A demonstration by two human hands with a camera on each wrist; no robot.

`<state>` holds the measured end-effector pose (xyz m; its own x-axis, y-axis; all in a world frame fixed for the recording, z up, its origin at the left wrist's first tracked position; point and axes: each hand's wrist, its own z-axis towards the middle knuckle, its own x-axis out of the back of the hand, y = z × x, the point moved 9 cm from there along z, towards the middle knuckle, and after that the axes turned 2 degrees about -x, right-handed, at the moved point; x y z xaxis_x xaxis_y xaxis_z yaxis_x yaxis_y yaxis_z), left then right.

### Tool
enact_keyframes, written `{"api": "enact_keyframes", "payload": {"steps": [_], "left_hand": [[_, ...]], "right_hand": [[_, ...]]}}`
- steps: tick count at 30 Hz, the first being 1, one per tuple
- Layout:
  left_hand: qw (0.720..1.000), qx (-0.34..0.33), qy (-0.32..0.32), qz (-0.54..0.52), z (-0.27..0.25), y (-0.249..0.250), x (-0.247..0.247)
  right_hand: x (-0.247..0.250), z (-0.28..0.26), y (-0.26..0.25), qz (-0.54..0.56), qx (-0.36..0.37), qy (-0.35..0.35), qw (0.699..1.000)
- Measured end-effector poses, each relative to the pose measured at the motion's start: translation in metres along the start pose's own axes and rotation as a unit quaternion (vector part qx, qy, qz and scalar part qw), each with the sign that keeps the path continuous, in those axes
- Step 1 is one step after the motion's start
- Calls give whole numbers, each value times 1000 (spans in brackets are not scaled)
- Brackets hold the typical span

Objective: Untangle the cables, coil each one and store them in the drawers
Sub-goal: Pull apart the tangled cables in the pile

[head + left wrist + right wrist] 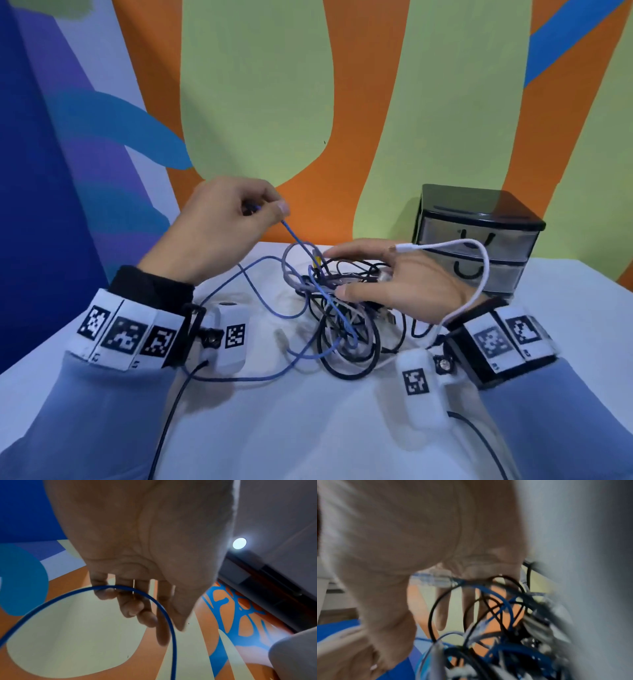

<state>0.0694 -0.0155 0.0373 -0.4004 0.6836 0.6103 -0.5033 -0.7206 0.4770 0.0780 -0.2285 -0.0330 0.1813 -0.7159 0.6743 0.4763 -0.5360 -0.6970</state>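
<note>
Hands sat apart over the white table (308, 428). Our left hand (219, 226) was raised above the surface, knuckles up, wrist bent, with thumb and forefinger pressed together on the blue cable (294, 240); in the left wrist view that same blue cable (164, 609) arched under the curled fingers (132, 605) and dropped away below the palm of the left hand (137, 534). From the pinch the cable ran taut, down and to the right, into the tangle of cables (342, 318) lying on the table between our wrists, so the knot lay lower than the pinching hand and closer to our body.

Our right hand (404, 281) lay low and flat on the far right side of that tangle, fingers spread and nearly straight, pointing left, thumb stretched toward the middle of the heap. We saw it pressing down on the strands, not curling round any. The right wrist view was blurred, yet black and blue loops of the tangle of cables (496, 615) showed directly beneath the right hand (419, 534). A white cable (462, 246) arched over the back of that hand, its plug near the knuckles.

Behind the right hand stood the black drawer unit (479, 233), both translucent drawers pushed in
</note>
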Motion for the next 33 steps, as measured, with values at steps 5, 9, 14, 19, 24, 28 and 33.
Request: {"api": "enact_keyframes", "payload": {"steps": [5,9,14,19,24,28,33], "left_hand": [[992,-23,-89,86,-11,22,-21],[963,-10,-133,235,-12,9,-32],[925,35,-214,313,-23,-6,-54],[948,-2,-185,261,-16,12,-72],[989,-7,-135,52,-10,18,-65],[995,-35,-20,-91,-5,29,-39],[981,-37,126,-143,-5,27,-6]], "right_hand": [[-5,-9,-3,153,7,-127,980],[9,-1,5,287,3,-47,957],[-1,17,44,190,-106,78,973],[-15,23,33,-36,-36,24,998],[-18,24,29,-37,1,23,999],[-14,25,34,-26,-36,50,998],[2,23,35,-89,-59,126,986]]}}
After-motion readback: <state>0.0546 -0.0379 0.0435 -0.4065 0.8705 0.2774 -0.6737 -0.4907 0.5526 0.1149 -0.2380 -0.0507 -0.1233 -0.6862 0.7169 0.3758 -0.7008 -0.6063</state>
